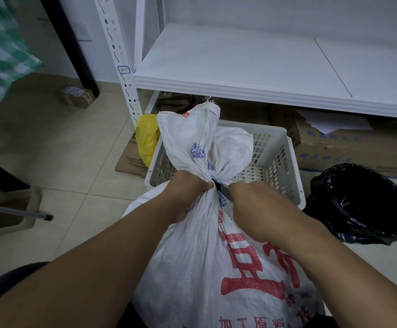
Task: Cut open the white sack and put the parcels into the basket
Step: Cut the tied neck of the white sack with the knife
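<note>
A white woven sack [199, 261] with red and blue print stands upright in front of me, its neck bunched tight. My left hand [188, 192] grips the neck from the left. My right hand [252, 204] holds a dark blade [223, 189] whose tip touches the tied neck. The loose top of the sack fans out above the tie. Just behind the sack sits the white slatted plastic basket [278, 162], and I see nothing lying in its visible part. No parcels show.
A black-lined bin [363, 202] stands to the right of the basket. A white metal shelf [252, 72] hangs over cardboard boxes [334, 147] behind. A yellow bag [147, 138] and flat cardboard lie left of the basket. A stool and a rod [15, 211] are at far left.
</note>
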